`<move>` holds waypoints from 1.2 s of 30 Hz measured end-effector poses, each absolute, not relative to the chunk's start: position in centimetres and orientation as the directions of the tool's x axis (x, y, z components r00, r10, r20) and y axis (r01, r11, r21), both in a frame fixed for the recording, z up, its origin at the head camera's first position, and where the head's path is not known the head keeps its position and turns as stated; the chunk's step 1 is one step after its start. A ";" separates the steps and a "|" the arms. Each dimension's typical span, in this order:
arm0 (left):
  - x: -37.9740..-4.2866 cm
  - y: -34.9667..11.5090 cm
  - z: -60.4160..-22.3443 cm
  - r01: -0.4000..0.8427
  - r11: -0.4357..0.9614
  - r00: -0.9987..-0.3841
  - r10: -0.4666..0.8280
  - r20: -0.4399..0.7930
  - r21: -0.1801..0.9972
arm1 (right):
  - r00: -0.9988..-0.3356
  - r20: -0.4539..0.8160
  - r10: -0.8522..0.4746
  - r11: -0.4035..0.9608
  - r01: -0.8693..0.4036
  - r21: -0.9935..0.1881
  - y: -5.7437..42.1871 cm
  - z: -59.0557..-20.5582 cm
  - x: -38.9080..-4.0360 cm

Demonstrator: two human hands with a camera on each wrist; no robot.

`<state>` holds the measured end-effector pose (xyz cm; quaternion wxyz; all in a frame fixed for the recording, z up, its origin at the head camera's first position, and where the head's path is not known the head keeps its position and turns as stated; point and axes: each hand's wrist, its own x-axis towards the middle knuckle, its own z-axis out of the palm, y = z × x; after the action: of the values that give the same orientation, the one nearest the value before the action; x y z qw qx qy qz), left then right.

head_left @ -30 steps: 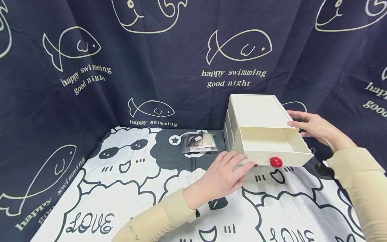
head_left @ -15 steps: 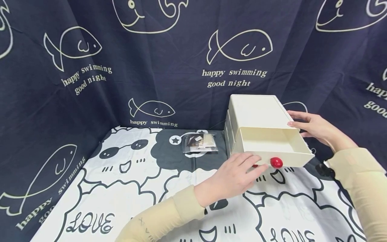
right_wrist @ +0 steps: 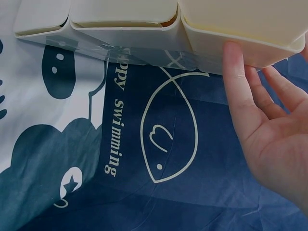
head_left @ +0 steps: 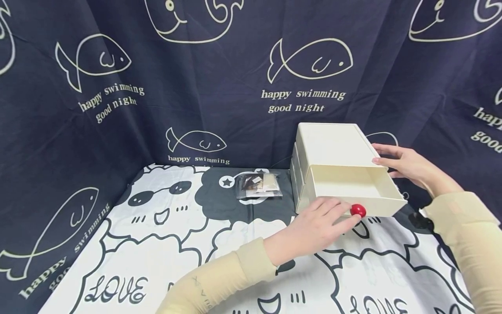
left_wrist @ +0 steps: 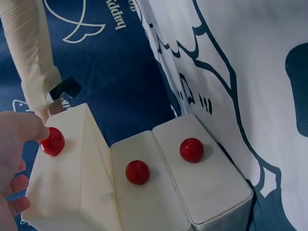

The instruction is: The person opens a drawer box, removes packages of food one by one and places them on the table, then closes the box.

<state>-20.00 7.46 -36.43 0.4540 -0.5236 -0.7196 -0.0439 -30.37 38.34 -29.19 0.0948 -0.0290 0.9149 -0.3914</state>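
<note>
A cream drawer unit [head_left: 333,144] stands on the right of the table, its top drawer [head_left: 376,205] pulled out with a bare floor. On that drawer's front is a round red knob [head_left: 358,210]. My left hand [head_left: 319,222] is at the drawer front, fingers extended, with a fingertip right at the knob [left_wrist: 54,142]; its other fingers hang beside the knob in the left wrist view. My right hand [head_left: 412,168] rests its fairly straight fingers against the unit's right side. In the right wrist view one fingertip [right_wrist: 233,50] presses on the side wall.
Two lower drawers with red knobs [left_wrist: 137,172] are shut beneath. A clear plastic packet [head_left: 259,185] lies left of the unit. A dark blue curtain [head_left: 215,87] printed with fish hangs behind. The table wears a black-and-white cartoon cloth [head_left: 164,261].
My left hand has moved right along the drawer front, from its left corner to the red knob. The right hand and the pulled-out drawer have kept their places.
</note>
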 end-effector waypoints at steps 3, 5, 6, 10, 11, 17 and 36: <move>-19.7 7.6 -36.2 0.768 0.462 -0.039 0.725 0.688 -0.444 | -0.980 -0.151 -0.129 0.692 0.020 -0.721 38.3 -29.2 -30.4; -19.6 7.8 -36.1 0.735 0.479 -0.030 0.730 0.683 -0.480 | -0.980 -0.151 -0.130 0.690 0.020 -0.723 38.3 -29.2 -30.4; -19.5 7.8 -36.1 0.718 0.487 -0.024 0.731 0.682 -0.497 | -0.980 -0.151 -0.130 0.689 0.020 -0.724 38.3 -29.2 -30.4; -19.6 8.2 -36.2 0.678 0.502 -0.011 0.737 0.676 -0.536 | -0.979 -0.152 -0.135 0.684 0.019 -0.729 38.2 -29.2 -30.4; -19.6 8.2 -36.3 0.673 0.505 -0.011 0.738 0.675 -0.541 | -0.979 -0.151 -0.135 0.684 0.018 -0.729 38.2 -29.2 -30.4; -19.8 8.8 -36.7 0.658 0.517 -0.024 0.741 0.671 -0.548 | -0.979 -0.152 -0.135 0.676 0.022 -0.737 38.0 -29.2 -30.5; -19.7 11.2 -36.3 0.614 0.587 -0.076 0.709 0.701 -0.528 | -0.983 -0.132 -0.126 0.659 0.016 -0.752 38.4 -29.4 -30.3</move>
<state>-19.67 11.19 -36.30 0.5077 -0.4522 -0.7319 0.0468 -30.32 38.39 -29.41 0.0863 -0.0303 0.9068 -0.4115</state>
